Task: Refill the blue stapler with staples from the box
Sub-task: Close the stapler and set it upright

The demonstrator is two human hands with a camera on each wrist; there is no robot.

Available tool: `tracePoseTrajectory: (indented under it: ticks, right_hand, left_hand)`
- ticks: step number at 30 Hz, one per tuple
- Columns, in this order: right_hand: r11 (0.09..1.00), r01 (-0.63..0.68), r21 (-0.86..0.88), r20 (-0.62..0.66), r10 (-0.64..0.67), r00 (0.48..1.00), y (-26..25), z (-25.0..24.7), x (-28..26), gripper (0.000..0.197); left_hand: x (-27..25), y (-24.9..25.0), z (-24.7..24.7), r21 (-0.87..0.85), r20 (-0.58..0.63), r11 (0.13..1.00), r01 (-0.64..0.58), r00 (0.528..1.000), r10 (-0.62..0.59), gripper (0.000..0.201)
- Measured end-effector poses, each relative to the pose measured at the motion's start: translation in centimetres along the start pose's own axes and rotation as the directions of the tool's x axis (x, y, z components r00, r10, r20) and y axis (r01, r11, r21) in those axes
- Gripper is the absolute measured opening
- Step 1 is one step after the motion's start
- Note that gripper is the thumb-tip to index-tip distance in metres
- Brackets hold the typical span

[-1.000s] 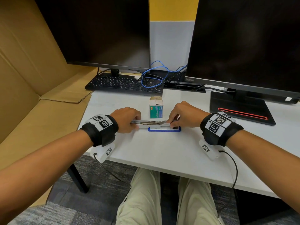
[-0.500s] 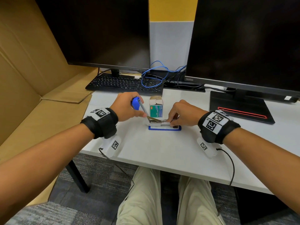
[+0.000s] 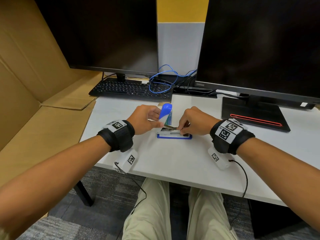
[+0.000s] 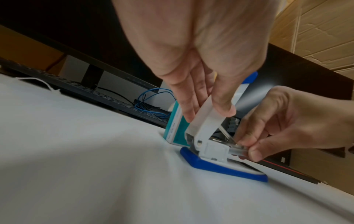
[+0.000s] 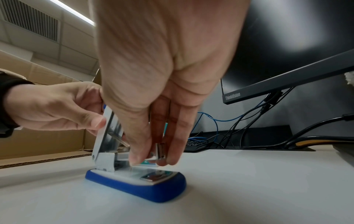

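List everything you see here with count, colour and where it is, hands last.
stapler: one, blue and white, on the table between the hands, lid raised
staple box: one, green and white, upright just behind the stapler
table: one, white
monitors: two, black, at the back
keyboard: one, black, under the left monitor
cables: blue and black, between the monitors
cardboard: brown, left of the table
left hand: holds the lid up
right hand: pinches the metal staple rail
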State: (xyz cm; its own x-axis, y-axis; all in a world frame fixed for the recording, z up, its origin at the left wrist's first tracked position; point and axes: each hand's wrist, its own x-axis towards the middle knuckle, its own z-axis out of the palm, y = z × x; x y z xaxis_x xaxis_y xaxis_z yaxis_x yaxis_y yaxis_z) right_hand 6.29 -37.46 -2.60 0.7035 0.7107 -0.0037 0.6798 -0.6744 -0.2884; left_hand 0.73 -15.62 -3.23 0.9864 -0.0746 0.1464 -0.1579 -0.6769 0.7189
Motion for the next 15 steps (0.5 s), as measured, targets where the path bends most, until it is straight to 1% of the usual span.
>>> tracePoseTrajectory:
  ticks: [6, 9, 11, 12, 15]
  right_hand:
    - [0.995, -0.070, 0.069, -0.009, 0.071, 0.997, 0.0, 0.1, -0.5, 0.010]
    - [0.988, -0.104, 0.115, -0.036, 0.108, 0.993, 0.3, 0.3, -0.7, 0.012]
    - [0.980, -0.133, 0.145, -0.075, 0.145, 0.987, 0.6, 0.4, -0.8, 0.020]
    - [0.976, -0.147, 0.164, -0.092, 0.163, 0.982, 0.8, 0.4, -0.9, 0.026]
    - [0.956, -0.170, 0.237, -0.077, 0.193, 0.978, 1.1, -0.2, -1.4, 0.056]
  left_hand:
    - [0.5, 0.7, 0.8, 0.071, 0.017, 0.997, -0.015, 1.000, 0.014, 0.046]
    - [0.5, 1.1, 1.2, 0.105, 0.040, 0.994, -0.028, 0.999, 0.023, 0.048]
    - [0.7, 1.4, 1.4, 0.140, 0.063, 0.989, -0.041, 0.997, 0.032, 0.047]
    - [0.8, 1.5, 1.5, 0.157, 0.076, 0.987, -0.045, 0.997, 0.034, 0.047]
    - [1.0, 1.7, 1.7, 0.219, 0.112, 0.974, -0.062, 0.993, 0.038, 0.045]
